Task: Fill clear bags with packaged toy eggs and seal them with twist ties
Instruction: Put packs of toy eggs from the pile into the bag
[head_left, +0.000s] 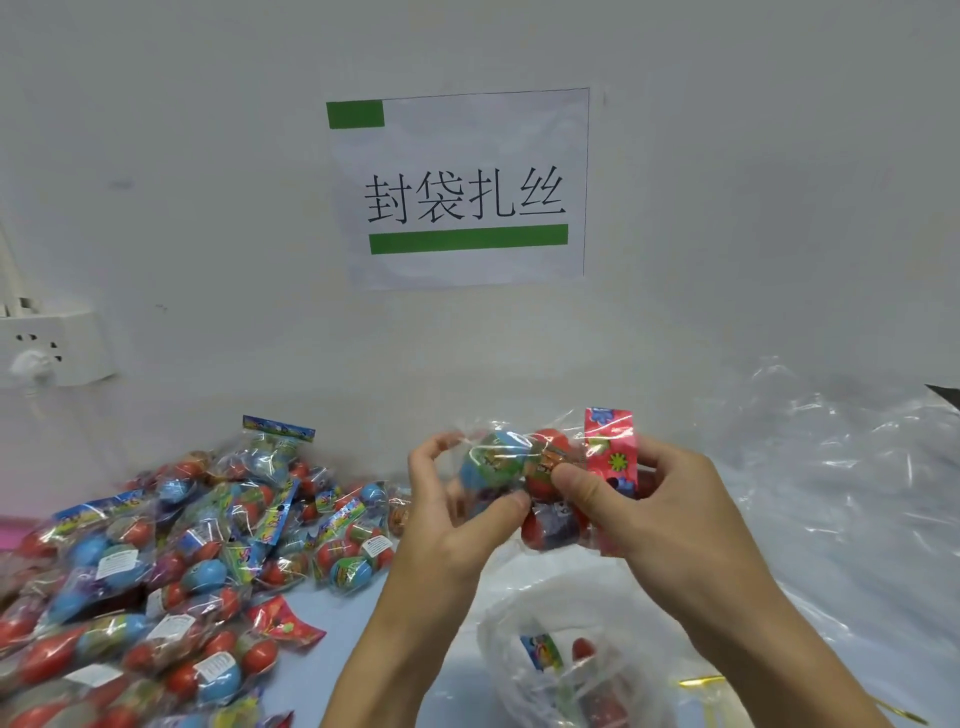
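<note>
Both my hands hold one packaged set of toy eggs (524, 465) up in front of the wall: green-blue and red eggs in clear wrap with a red flowered header card. My left hand (457, 499) pinches its left end between thumb and fingers. My right hand (639, 499) grips the right end, thumb across the red egg. Below them, a clear bag (561, 639) stands open on the table with a few egg packs inside. Gold twist ties (698, 682) lie to the bag's right.
A big heap of egg packs (171, 561) covers the table's left side. Crumpled clear plastic bags (841, 493) pile up on the right. A paper sign (462, 187) is taped to the wall, and a white power socket (52, 343) sits at the far left.
</note>
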